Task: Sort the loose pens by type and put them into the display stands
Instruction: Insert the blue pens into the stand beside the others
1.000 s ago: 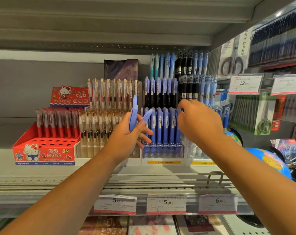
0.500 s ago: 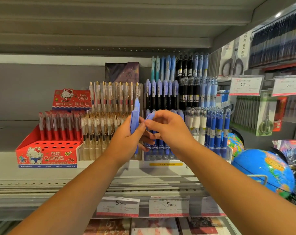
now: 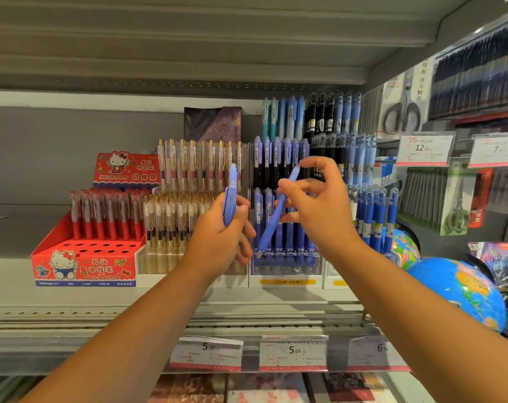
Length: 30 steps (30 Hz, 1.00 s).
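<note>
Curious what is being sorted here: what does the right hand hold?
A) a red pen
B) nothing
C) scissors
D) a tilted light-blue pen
D: the right hand pinches a light-blue pen, tilted with its tip pointing down, in front of the blue pen stand.

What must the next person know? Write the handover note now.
Left hand: grips one periwinkle pen, upright.
Right hand: pinches a second periwinkle pen, tilted, tip down in front of the blue-pen stand.
Done: matching pens stand in that stand's rear rows.
Left: seat both held pens there; its front row appears free.
The red stand to the left has open holes, but its pens are red, a different type.
</note>
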Available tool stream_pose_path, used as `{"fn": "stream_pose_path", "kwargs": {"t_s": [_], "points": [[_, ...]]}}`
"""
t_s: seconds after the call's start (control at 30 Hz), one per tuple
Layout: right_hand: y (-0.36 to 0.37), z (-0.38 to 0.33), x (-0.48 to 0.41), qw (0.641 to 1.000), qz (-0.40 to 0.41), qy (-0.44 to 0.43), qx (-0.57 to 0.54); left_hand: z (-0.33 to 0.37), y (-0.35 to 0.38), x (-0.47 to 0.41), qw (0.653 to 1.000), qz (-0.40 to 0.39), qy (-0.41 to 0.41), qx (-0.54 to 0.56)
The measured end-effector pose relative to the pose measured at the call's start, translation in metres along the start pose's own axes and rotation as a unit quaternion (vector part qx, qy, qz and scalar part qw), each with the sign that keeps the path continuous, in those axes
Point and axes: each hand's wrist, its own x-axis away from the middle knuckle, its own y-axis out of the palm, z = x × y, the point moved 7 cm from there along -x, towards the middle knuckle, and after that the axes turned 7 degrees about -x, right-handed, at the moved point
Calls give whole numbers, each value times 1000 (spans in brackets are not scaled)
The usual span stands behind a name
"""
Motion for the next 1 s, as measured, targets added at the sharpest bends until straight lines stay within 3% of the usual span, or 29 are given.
{"fn": "stream_pose_path", "kwargs": {"t_s": [0.2, 0.37, 0.63, 1.0], "points": [[-1, -1, -1, 992, 5, -54, 112, -3, -2, -3, 1000, -9, 11, -26], [-1, -4, -6, 984, 21, -86, 153, -11, 3, -3, 990, -54, -63, 113], [10, 2, -7, 971, 15, -115, 211, -1, 2, -2, 998, -32, -18, 47], [34, 28, 0, 930, -145, -67, 330, -1, -3, -2, 999, -9, -17, 27]]}}
